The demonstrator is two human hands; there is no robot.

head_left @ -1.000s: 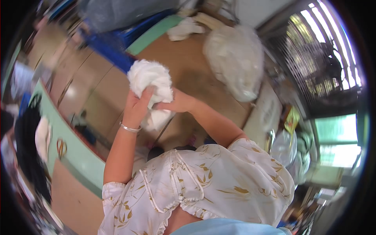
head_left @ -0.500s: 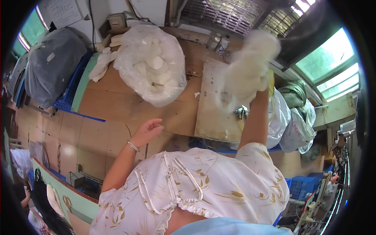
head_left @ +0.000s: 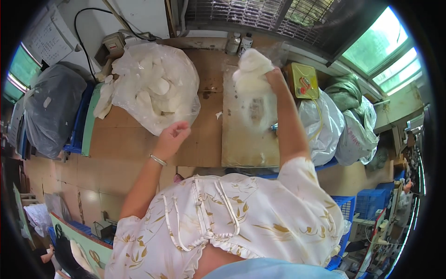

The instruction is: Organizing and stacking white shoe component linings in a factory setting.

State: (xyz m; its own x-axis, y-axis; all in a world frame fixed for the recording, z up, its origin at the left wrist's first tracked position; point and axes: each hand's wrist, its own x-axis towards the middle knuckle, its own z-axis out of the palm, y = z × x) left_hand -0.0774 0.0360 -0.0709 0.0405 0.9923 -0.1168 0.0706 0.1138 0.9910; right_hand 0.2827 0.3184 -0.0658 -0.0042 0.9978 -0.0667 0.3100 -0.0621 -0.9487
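My right hand [head_left: 275,78] is closed on a bundle of soft white fabric pieces [head_left: 251,75], at the far end of a worn, stained board [head_left: 248,149]. The fingers are partly hidden by the pieces; whether they are socks or gloves I cannot tell. My left hand [head_left: 172,137] hovers by the near edge of a large clear plastic bag [head_left: 186,79]. Its fingers are loosely bent and a little apart, with nothing visible in them. Inside the bag lie several similar white pieces [head_left: 160,86].
Cardboard [head_left: 134,144] covers the table under the bag. Two small bottles [head_left: 239,44] stand by the window. A yellow tin [head_left: 304,81] and white sacks [head_left: 320,123] are on the right, near a metal nozzle [head_left: 274,126]. A dark stuffed bag [head_left: 53,109] sits at left.
My right hand has brought the white bundle left and lower over the board. The left hand has risen toward the plastic bag. My view has shifted, so the table appears further left.
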